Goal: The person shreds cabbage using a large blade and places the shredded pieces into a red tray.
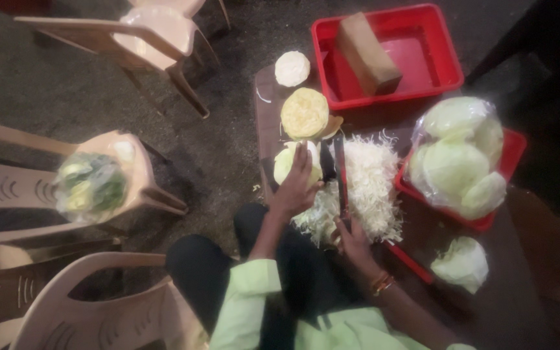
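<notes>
My left hand presses down on a pale green cabbage piece lying on a dark wooden table. My right hand grips the handle of a long dark knife, whose blade runs along the right side of the cabbage piece. A heap of shredded cabbage lies just right of the blade. Beyond my left hand sit a yellowish cut cabbage half and a smaller white cabbage piece.
A red tray holding a brown block stands at the back. A clear bag of whole cabbages rests in another red tray on the right, a bagged cabbage nearer me. Plastic chairs stand left, one bearing a bag of greens.
</notes>
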